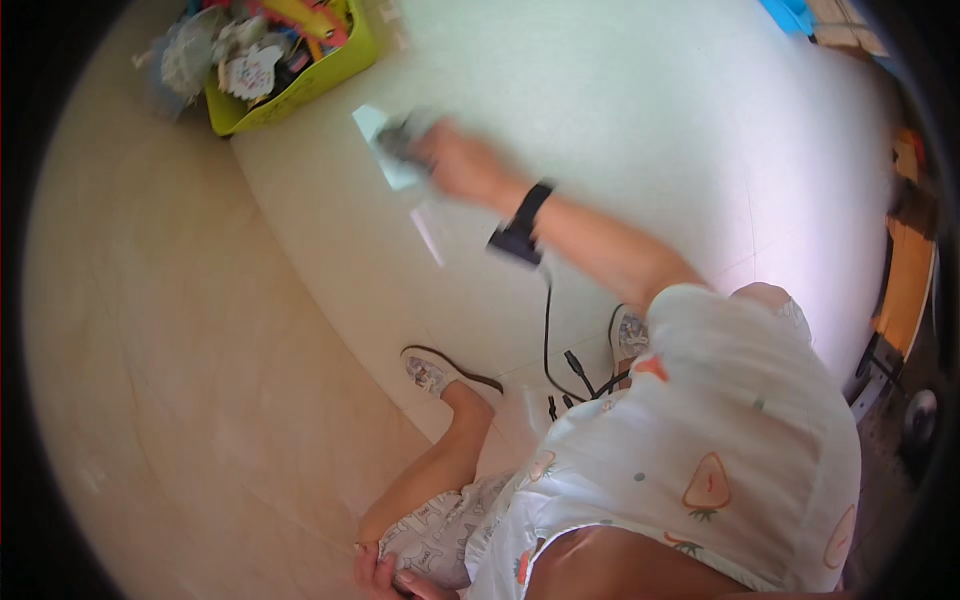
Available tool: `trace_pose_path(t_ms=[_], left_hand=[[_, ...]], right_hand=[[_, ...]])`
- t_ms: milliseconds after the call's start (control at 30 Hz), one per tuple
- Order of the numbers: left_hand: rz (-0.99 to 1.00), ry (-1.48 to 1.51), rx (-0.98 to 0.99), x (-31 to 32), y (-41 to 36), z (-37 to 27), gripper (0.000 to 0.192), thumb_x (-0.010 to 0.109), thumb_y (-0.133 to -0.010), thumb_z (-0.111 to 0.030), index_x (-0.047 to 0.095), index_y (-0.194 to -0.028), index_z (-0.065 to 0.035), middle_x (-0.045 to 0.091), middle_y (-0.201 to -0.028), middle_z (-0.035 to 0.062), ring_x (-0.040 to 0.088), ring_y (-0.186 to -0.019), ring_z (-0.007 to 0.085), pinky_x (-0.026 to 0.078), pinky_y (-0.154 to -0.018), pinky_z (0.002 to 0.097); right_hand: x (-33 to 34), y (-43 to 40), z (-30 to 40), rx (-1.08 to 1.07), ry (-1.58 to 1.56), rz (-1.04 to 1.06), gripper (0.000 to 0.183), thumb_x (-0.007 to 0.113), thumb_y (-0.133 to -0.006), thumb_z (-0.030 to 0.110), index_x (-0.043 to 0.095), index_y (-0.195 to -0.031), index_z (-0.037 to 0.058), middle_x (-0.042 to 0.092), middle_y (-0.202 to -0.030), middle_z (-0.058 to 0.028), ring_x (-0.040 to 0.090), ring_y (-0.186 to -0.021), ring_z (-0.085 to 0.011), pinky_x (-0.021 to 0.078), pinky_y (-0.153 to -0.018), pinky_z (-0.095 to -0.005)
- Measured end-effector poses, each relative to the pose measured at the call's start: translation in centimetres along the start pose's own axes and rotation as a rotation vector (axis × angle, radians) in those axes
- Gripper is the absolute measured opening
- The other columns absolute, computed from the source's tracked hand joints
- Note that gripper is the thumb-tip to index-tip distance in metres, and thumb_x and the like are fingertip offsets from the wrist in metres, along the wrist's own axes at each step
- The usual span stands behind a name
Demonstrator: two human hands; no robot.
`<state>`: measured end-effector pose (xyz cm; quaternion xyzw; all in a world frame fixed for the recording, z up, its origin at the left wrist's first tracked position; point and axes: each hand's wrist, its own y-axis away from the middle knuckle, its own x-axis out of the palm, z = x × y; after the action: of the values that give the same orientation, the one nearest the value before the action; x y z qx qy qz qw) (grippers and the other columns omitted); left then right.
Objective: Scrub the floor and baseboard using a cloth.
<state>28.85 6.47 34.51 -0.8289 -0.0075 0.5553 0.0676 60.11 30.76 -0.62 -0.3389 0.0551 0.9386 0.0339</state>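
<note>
My right hand [461, 161] reaches out over the pale glossy floor [637, 97], blurred by motion. Its fingers are closed on a small grey-and-dark object [401, 139], too smeared to name more closely. On that wrist sits a black strap with a dark box-shaped device [516, 246], and a thin black cable [547, 322] runs down from it. At the bottom edge, my left hand [394, 577] rests by my bent knee against the printed shorts [427, 536], fingers somewhat apart and partly cut off by the frame.
A yellow-green plastic basket [300, 94] heaped with toys stands at upper left, a pale fluffy item [187, 56] overhanging its side. Black cable connectors [574, 364] hang between my shoes [431, 373]. A blue object [787, 13] and an orange-brown piece [904, 262] line the right rim.
</note>
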Motion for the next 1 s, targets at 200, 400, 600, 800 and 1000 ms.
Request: trace_pose_path(t_ms=[200, 400, 600, 800, 1000], left_hand=[[0.203, -0.017, -0.021, 0.9, -2.6, -0.4, 0.028, 0.055, -0.098, -0.015, 0.066, -0.110, 0.0073, 0.062, -0.121, 0.0257, 0.060, -0.108, 0.0394, 0.050, -0.092, 0.0462], [0.290, 0.120, 0.259, 3.2, -6.4, 1.7, 0.023, 0.055, -0.091, -0.012, 0.063, -0.106, 0.0037, 0.062, -0.117, 0.0218, 0.057, -0.113, 0.0357, 0.042, -0.102, 0.0478], [0.400, 0.168, 0.421, 4.6, -9.5, 1.2, 0.018, 0.054, -0.085, -0.009, 0.062, -0.098, 0.0008, 0.063, -0.115, 0.0215, 0.056, -0.112, 0.0415, 0.043, -0.101, 0.0539], [0.381, 0.188, 0.439, 4.1, -8.5, 2.2, 0.019, 0.055, -0.082, -0.008, 0.064, -0.097, -0.0004, 0.065, -0.113, 0.0197, 0.057, -0.110, 0.0418, 0.043, -0.100, 0.0538], [0.515, 0.149, 0.538, 3.6, -10.4, 1.0, 0.018, 0.047, -0.089, -0.001, 0.061, -0.099, 0.0029, 0.060, -0.119, 0.0230, 0.052, -0.121, 0.0413, 0.037, -0.108, 0.0560]], right_hand=[[9.8, 8.4, 3.3, -0.443, 0.202, 0.301, 0.009, 0.064, -0.082, 0.015, 0.069, -0.084, 0.0080, 0.063, -0.101, -0.0181, 0.068, -0.083, -0.0332, 0.0552, -0.069, -0.0452], [-3.6, 5.4, -5.8, 0.073, 0.182, -0.038, 0.024, 0.057, -0.088, 0.012, 0.071, -0.108, 0.0155, 0.064, -0.106, -0.0170, 0.065, -0.096, -0.0369, 0.0540, -0.081, -0.0474], [-17.0, 10.2, -19.8, 0.613, 0.483, -0.474, 0.039, 0.058, -0.087, 0.017, 0.067, -0.124, 0.0232, 0.061, -0.117, -0.0154, 0.063, -0.106, -0.0354, 0.0530, -0.089, -0.0472], [-16.2, 11.5, -17.3, 0.503, 0.450, -0.640, 0.044, 0.062, -0.082, 0.014, 0.067, -0.126, 0.0197, 0.060, -0.119, -0.0167, 0.062, -0.108, -0.0353, 0.0524, -0.090, -0.0438], [1.5, 10.0, -0.4, -0.013, -0.036, -0.301, 0.030, 0.061, -0.090, 0.015, 0.068, -0.119, 0.0230, 0.060, -0.113, -0.0106, 0.062, -0.098, -0.0313, 0.0523, -0.079, -0.0399]])
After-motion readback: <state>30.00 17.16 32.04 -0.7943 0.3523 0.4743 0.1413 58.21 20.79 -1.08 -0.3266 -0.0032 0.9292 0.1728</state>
